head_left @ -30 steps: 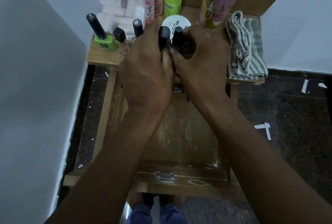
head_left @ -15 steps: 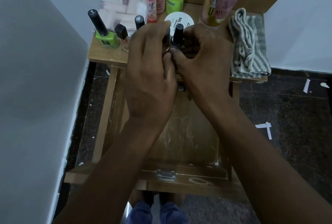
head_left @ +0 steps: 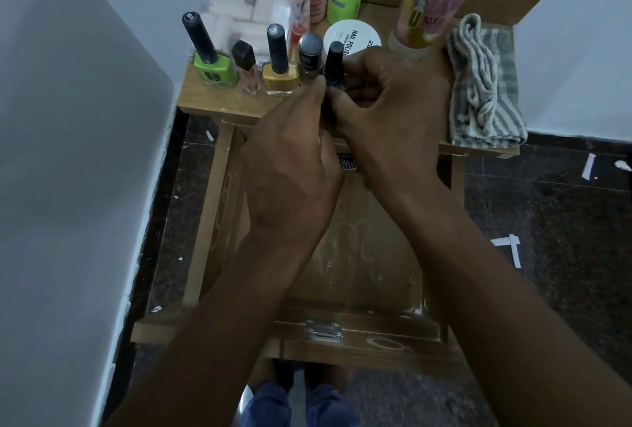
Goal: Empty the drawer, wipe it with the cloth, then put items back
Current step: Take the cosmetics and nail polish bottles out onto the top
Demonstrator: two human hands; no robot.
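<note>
Left hand (head_left: 290, 166) now lower, both grips seemingly on black-capped bottle (head_left: 333, 64) near tabletop edge (head_left: 219, 108).

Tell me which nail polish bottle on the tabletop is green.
The green nail polish bottle stands at the far left of the row, with a tall black cap. The next tall-capped one is the yellow bottle; the hands hold a dark one.

Dark speckled stone floor (head_left: 547, 221), scattered with white paper scraps (head_left: 509, 248). White walls, left (head_left: 68, 153) and right (head_left: 574, 67). Blue trouser legs (head_left: 301, 406) at bottom edge, beneath the furniture.
</note>
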